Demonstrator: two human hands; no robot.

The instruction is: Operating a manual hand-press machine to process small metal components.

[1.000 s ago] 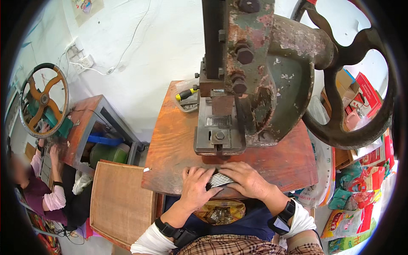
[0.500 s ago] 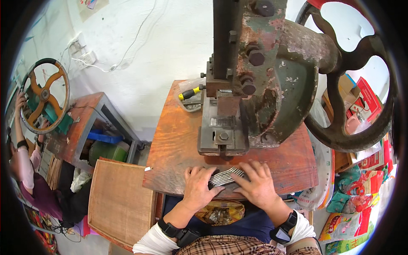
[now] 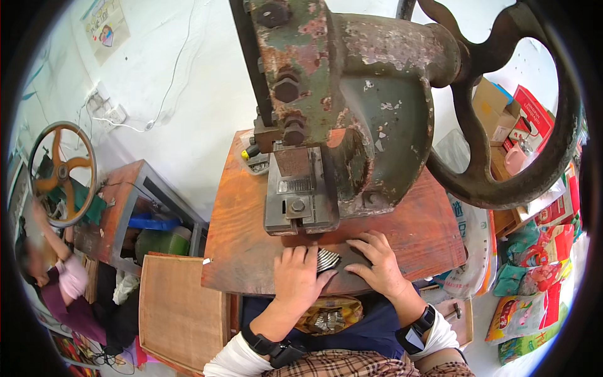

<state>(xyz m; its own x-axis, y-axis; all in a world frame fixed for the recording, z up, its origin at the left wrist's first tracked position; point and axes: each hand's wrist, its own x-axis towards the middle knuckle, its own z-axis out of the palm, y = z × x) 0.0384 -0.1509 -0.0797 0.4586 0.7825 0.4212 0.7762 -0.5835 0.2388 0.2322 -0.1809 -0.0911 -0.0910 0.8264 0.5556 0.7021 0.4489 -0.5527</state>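
A small row of shiny metal strips [image 3: 327, 259] lies near the front edge of the wooden bench [image 3: 239, 226]. My left hand [image 3: 296, 271] is closed round its left end, the fingers hiding part of it. To the right, my right hand [image 3: 380, 267] rests on the bench with fingers apart, a short gap from the strips and nothing in it. Just beyond both hands stands a hand press [image 3: 301, 221], with a bolted steel base and a ridged metal piece [image 3: 295, 186] under its ram. Below the bench edge, a yellow bag [image 3: 347, 309] holds small metal pieces.
The press's large handwheel [image 3: 474, 182] reaches over the right side. A tray with a yellow-black tool [image 3: 250, 152] sits behind the press. Bags [image 3: 527, 308] and boxes stand at right. A wooden board [image 3: 182, 308] is at left, where another person [image 3: 69, 283] works at a second wheel.
My right hand has come away from the strips, while my left hand now covers more of them. The view has shifted, and the other person's arm and wheel have moved.
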